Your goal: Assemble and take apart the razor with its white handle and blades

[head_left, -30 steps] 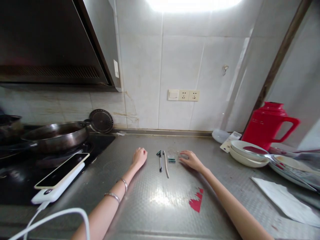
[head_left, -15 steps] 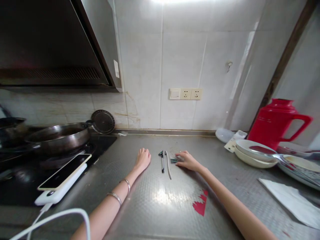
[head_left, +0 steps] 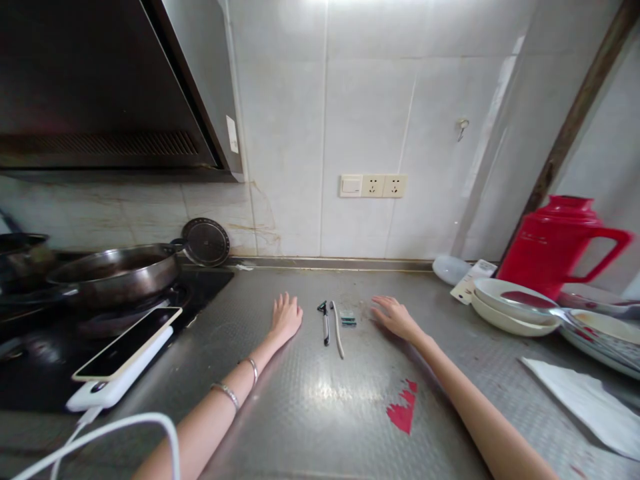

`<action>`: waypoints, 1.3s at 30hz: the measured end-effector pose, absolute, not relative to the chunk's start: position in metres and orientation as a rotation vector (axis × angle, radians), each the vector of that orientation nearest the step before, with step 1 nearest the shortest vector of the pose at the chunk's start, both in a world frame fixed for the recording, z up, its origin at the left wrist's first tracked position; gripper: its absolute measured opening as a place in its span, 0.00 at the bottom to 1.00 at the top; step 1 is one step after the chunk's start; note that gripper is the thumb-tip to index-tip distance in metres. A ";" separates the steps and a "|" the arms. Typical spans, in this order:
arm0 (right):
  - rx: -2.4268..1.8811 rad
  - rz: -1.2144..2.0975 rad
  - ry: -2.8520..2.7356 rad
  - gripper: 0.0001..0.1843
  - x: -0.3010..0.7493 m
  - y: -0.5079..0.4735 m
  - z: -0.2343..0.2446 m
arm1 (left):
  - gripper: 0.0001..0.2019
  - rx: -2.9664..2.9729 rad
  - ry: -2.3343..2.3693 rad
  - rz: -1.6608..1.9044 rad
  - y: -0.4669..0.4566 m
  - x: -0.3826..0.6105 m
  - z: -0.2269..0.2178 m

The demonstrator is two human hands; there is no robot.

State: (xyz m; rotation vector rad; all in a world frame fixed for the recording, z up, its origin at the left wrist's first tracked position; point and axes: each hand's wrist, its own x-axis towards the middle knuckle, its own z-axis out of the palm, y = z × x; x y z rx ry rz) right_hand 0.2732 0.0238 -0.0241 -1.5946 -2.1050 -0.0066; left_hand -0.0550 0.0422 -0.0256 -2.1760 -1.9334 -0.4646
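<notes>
My left hand (head_left: 286, 315) lies flat on the steel counter (head_left: 320, 393), fingers stretched out, holding nothing. Just right of it rests a dark razor handle (head_left: 325, 325) and a thin pale stick (head_left: 339, 335). A small pack of green blade cartridges (head_left: 347, 319) sits beside them. My right hand (head_left: 395, 315) also lies open on the counter, a little to the right of the cartridges and apart from them.
A phone on a white power bank (head_left: 120, 353) with a white cable lies on the black hob at left, near a steel pan (head_left: 113, 272). At right stand a red jug (head_left: 557, 243), stacked bowls (head_left: 510, 307) and paper (head_left: 585, 400). Red tape (head_left: 403, 410) marks the counter.
My right hand has let go of the cartridge pack and slid right, opening flat. My left hand has uncurled from a loose fist to flat fingers.
</notes>
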 end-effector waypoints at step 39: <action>-1.827 -0.083 -2.062 0.23 0.304 0.025 -0.045 | 0.22 -2.283 -2.005 -0.364 0.040 -0.060 -0.022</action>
